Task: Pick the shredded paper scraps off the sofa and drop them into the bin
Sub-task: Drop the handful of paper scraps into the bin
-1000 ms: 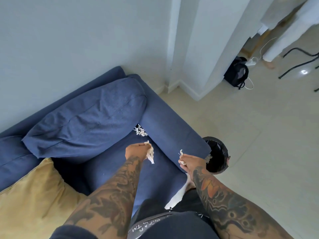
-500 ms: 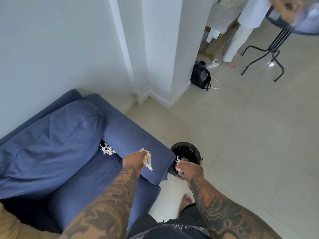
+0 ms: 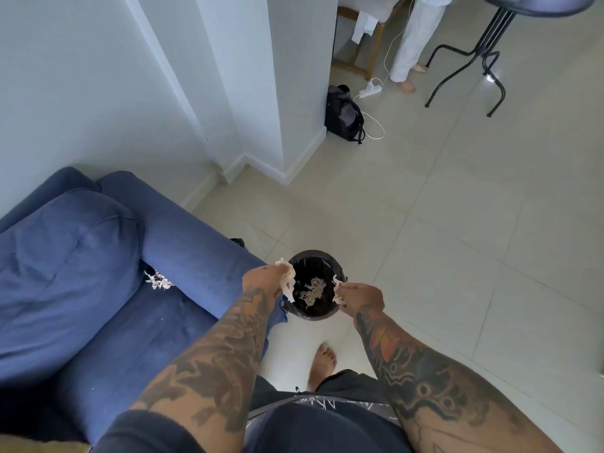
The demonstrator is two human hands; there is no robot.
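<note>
Over the mouth of the bin [image 3: 338, 270], both hands meet from opposite sides. The left hand [image 3: 263, 278] hangs at the bin's left rim with its fingers curled round a bunch of white shredded scraps [image 3: 288, 278]; strips of it trail from the fist down across the rim. The right hand [image 3: 359, 299] sits at the right rim, fingers closed on a smaller wad of paper [image 3: 337, 288] that pokes out towards the bin's middle. How tightly either fist is closed is hard to judge, since the fingers are mostly turned away from the camera.

Down inside the bin, on its dark liner, lies a loose tangle of pale shreds [image 3: 313, 290]. The bin stands on the tiled floor [image 3: 457, 256], just beside the front end of the sofa's armrest [image 3: 192, 243].

Back on the blue sofa [image 3: 98, 322], a small heap of scraps [image 3: 158, 281] remains at the rear corner of the seat, tucked where the seat meets the armrest and the back cushion [image 3: 65, 256]. A few tiny white flecks dot the seat nearer its front edge.

Near the white pillar's base a black bag [image 3: 343, 116] rests on the floor with a white power strip [image 3: 371, 90] just behind it. A black table leg frame [image 3: 470, 57] stands at the far right, and another person's bare feet [image 3: 407, 87] are near it.
</note>
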